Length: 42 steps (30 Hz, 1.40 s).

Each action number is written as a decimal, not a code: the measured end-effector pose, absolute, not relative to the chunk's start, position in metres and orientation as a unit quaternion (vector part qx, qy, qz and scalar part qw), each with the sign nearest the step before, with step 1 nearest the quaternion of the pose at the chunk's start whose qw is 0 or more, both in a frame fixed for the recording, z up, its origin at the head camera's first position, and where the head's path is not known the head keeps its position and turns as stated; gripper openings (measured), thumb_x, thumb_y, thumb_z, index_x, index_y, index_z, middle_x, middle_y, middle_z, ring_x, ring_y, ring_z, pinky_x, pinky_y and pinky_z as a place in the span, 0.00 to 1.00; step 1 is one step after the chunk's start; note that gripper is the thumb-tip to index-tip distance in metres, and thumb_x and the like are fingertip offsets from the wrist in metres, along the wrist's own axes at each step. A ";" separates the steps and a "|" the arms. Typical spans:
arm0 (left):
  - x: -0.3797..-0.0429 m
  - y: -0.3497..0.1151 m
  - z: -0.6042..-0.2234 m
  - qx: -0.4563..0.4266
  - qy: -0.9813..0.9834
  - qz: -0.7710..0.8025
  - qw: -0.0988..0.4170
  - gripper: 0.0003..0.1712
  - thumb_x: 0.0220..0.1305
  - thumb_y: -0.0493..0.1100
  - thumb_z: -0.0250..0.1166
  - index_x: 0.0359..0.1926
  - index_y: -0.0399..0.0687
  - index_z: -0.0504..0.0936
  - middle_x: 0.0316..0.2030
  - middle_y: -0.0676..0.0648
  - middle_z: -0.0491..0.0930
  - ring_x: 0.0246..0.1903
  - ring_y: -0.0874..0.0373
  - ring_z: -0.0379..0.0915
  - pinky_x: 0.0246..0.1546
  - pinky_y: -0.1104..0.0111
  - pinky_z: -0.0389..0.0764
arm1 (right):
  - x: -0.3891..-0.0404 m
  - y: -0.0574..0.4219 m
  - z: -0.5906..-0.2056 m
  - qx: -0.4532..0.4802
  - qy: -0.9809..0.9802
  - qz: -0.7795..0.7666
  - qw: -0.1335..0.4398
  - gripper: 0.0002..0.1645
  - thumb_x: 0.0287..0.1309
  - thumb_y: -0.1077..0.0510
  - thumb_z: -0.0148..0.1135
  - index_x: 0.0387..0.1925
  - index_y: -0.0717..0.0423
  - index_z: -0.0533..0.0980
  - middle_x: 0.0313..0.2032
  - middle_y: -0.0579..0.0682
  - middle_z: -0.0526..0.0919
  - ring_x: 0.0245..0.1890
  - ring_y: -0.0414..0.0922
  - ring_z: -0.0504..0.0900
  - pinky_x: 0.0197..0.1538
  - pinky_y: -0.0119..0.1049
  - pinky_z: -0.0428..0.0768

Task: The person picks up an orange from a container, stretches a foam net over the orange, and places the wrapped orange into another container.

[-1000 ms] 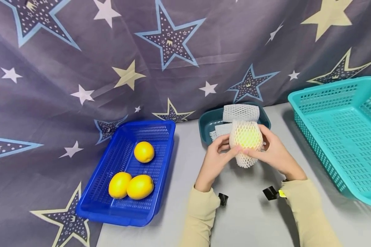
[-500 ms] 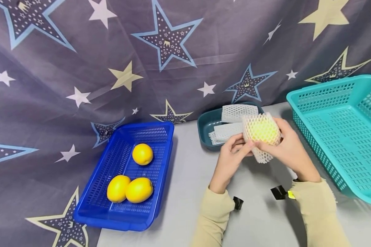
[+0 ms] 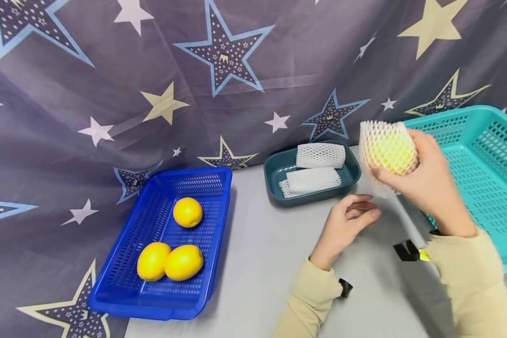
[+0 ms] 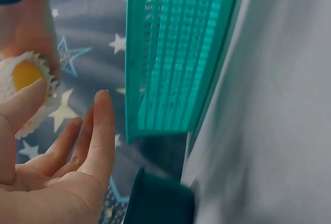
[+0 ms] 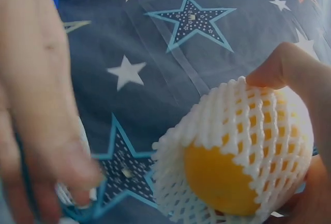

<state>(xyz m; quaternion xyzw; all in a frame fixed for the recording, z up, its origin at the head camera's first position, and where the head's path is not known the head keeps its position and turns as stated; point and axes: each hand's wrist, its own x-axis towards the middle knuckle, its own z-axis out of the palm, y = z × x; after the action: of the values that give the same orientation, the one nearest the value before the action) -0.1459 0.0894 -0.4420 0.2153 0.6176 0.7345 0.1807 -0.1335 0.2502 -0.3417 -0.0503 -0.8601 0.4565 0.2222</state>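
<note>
One netted fruit (image 3: pixel 394 151), lifted in the right hand (image 3: pixel 436 185)

Head view: the right hand grasps the fruit through its white net (image 3: pixel 367 140), above the bench (image 3: pixel 253 281) and between the tray (image 3: pixel 274 199) and the teal basket (image 3: pixel 481 173). Just below, the left hand (image 3: pixel 342 227) is released, fingers loosely bent and holding nothing. Spare nets (image 3: pixel 314 180) lie in the tray; three lemons (image 3: pixel 183 263) rest in the blue basket (image 3: pixel 152 310), two of them touching.

Left wrist view: the left hand's fingers stand apart, bearing nothing. At the left edge, an orange patch of fruit shows past the net.

Right wrist view: the thumb presses the net from above, with the other fingers mostly hidden beneath. One end of the fruit is bare, the net flaring loosely around it.

Handling, by judgement: the fruit looks firm, fairly light and smooth, so its bare end could slip. The net seems soft and springy, likely to stretch or tear if tugged. Hold round the widest part, mesh and fruit together, with gentle pressure; avoid lifting by the loose end.
</note>
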 end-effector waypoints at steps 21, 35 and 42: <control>-0.103 0.165 -0.429 0.190 0.692 0.640 0.275 0.33 0.67 0.42 0.66 0.70 0.54 0.64 0.49 0.64 0.78 0.38 0.74 0.79 0.34 0.77 0.80 | -0.143 0.320 -0.302 -0.067 -0.938 0.267 0.212 0.52 0.43 0.52 0.73 0.67 0.72 0.62 0.55 0.74 0.66 0.52 0.68 0.62 0.38 0.53 0.61; -0.089 0.180 -0.438 0.141 0.649 0.673 0.327 0.39 0.65 0.38 0.67 0.70 0.67 0.60 0.47 0.70 0.73 0.35 0.74 0.78 0.33 0.75 0.79 | -0.174 0.363 -0.333 -0.069 -0.959 0.240 0.133 0.49 0.53 0.48 0.68 0.62 0.81 0.59 0.47 0.77 0.66 0.45 0.69 0.62 0.33 0.53 0.64; -0.083 0.187 -0.438 0.107 0.648 0.683 0.319 0.42 0.62 0.35 0.69 0.69 0.70 0.60 0.46 0.70 0.72 0.30 0.71 0.78 0.32 0.75 0.80 | -0.187 0.374 -0.351 -0.088 -0.961 0.238 0.107 0.53 0.55 0.43 0.66 0.62 0.84 0.58 0.47 0.78 0.64 0.44 0.70 0.63 0.33 0.57 0.68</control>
<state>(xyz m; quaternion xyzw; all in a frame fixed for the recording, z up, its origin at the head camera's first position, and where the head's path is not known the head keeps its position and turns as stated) -0.0830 0.1875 -0.4377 0.1071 0.6476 0.6835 0.3193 -0.1866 0.3738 -0.3508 -0.0877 -0.9615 0.2376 0.1070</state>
